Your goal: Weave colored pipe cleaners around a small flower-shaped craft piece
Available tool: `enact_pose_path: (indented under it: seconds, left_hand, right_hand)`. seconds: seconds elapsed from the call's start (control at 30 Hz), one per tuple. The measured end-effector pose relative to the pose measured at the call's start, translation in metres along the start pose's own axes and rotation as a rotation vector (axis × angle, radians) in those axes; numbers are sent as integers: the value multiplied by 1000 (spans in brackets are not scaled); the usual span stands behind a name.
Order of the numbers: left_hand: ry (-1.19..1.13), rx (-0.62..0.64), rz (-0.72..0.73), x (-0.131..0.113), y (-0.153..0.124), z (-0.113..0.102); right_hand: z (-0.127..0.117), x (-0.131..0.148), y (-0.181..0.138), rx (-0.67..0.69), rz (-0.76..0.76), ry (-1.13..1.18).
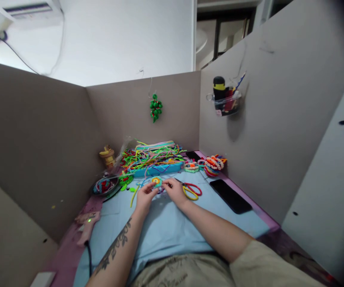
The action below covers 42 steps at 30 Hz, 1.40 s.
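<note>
Over the blue cloth, my left hand (145, 197) pinches the edge of a small round pipe-cleaner piece (157, 182) with an orange and yellow middle and a teal rim. My right hand (175, 192) has its fingers closed at the piece's right side. Part of the piece is hidden by the fingers. Red-and-yellow-handled scissors (192, 193) lie just right of my right hand. A yellow pipe cleaner (134, 196) rests left of my left hand, near small green bits (132, 190) and a green pipe-cleaner figure (125, 180).
Behind my hands, a blue tray (157, 170) holds a heap of coloured pipe cleaners (154, 155). A phone (230, 196) lies at right. At left are a pink glue gun (88, 223) with a cord and a dark bowl (112, 188). Grey panels (172, 127) surround the table.
</note>
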State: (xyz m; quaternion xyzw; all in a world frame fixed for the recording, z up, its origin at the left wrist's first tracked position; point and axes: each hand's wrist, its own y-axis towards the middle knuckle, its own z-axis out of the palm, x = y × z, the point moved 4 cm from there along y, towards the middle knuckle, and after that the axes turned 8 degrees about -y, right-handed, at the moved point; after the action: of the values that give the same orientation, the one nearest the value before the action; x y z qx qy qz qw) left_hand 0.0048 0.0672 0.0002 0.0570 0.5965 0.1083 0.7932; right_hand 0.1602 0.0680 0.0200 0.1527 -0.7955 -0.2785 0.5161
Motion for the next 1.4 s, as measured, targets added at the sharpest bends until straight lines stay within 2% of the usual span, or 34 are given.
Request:
enact_pose_path:
  seconds: [0.1,0.27,0.37,0.47,0.73,0.93,1.07,1.13,1.2,1.3,1.4]
  left_hand:
    - [6,-13,16,0,0,1]
    - [42,-55,72,-3,-1,2]
    - [100,-67,115,-5,-2,2]
    - [150,-40,136,-6,-4,4]
    - [72,98,18,-8,-9,14]
    - [128,-36,129,-11,-4,2]
    - [188,-109,169,-12,-1,-7]
    - [218,-128,179,-12,1,-11]
    - [228,-139,175,-11,3,-13]
    - [147,-147,131,-8,5,-14]
    - [78,-128,52,-5,6,-12]
  right_hand:
    - [5,-3,-2,12,79,57]
    - [22,-14,-6,83,258,288]
    - [27,-20,-8,38,311,334]
    - [25,-24,-8,-25,323,261]
    - [14,-20,2,21,163,77]
    - [20,-12,-6,39,66,-42]
    - [24,0,-15,239,-54,-189]
    - [20,9,-15,288,-156,-184]
    - [11,13,-9,245,-203,-142]
    - [-4,4,4,78,-114,-112]
    - [-10,-7,11,17,-60,-175]
